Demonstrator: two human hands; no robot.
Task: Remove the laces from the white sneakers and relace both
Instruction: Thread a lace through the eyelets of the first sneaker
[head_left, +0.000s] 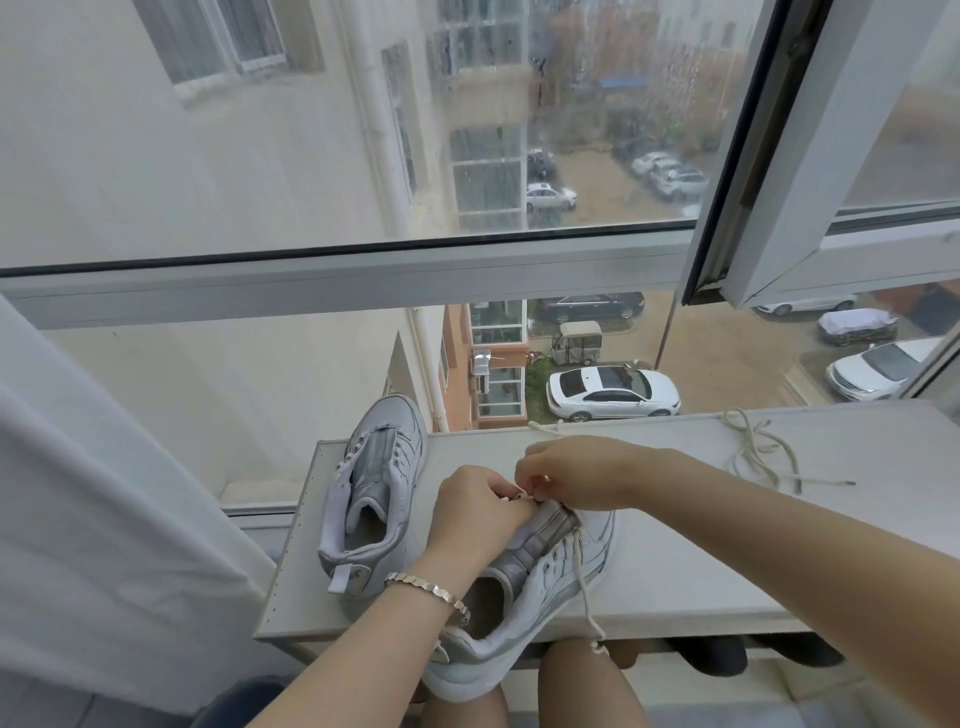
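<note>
You are working on the near sneaker (540, 587), which lies tilted on the front edge of the shelf (675, 571), its heel over your lap. Both hands meet above its tongue: your left hand (475, 512) curls in and pinches at the eyelets, and your right hand (587, 475) pinches right beside it, most likely on the lace (586, 587). One end of that lace hangs down this sneaker's right side.

To its left stands the other sneaker (374, 499), its eyelets bare. Well to its right lies a loose lace (761, 452).

You seem to be mid-threading at the toe-end rows, though pulling out or lacing in cannot be told. Next, feed the tip cleanly through one eyelet and keep the sneaker steady.
</note>
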